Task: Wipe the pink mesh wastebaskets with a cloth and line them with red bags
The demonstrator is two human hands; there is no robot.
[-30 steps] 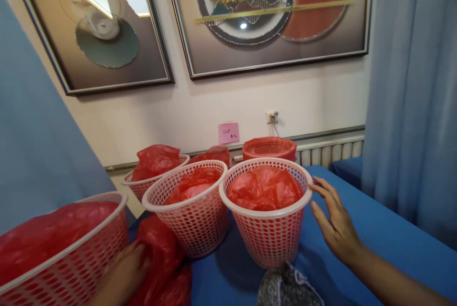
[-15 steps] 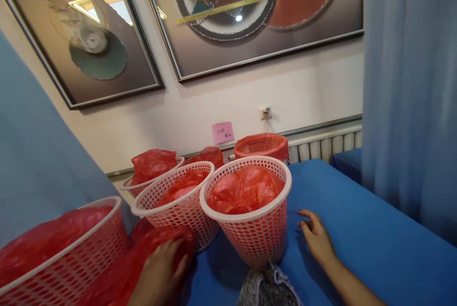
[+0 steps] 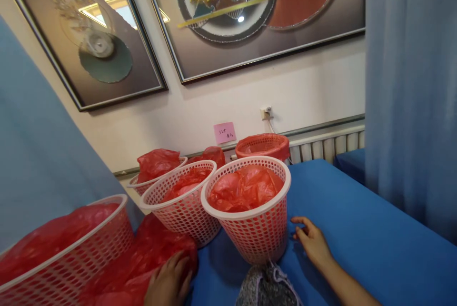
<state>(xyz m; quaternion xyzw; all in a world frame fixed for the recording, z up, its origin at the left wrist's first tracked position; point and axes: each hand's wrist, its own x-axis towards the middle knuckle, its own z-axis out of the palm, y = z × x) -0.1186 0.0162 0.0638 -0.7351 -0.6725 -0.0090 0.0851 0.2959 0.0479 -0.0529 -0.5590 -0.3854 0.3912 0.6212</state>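
Note:
My left hand [image 3: 170, 280] rests on a loose red plastic bag [image 3: 143, 253] at the lower left; whether its bent fingers grip the plastic is unclear. My right hand [image 3: 312, 244] is over the blue surface [image 3: 360, 230], fingers apart and holding nothing, just right of the front pink basket [image 3: 255, 234]. That basket has a red bag inside and stands upright. Against its base, at the bottom centre, sits a grey speckled cloth bundle [image 3: 266, 287] with a pale cord.
Behind stand a second pink basket [image 3: 189, 215], a back-left basket [image 3: 137, 186] and a red-lined basket [image 3: 262, 144]. A large basket [image 3: 89, 253] fills the lower left. Blue curtains [image 3: 410, 106] hang at both sides, and a radiator [image 3: 321, 148] lines the wall.
My left hand has moved down and slightly right on the red bag. My right hand has shifted slightly down and left, closer to the front basket.

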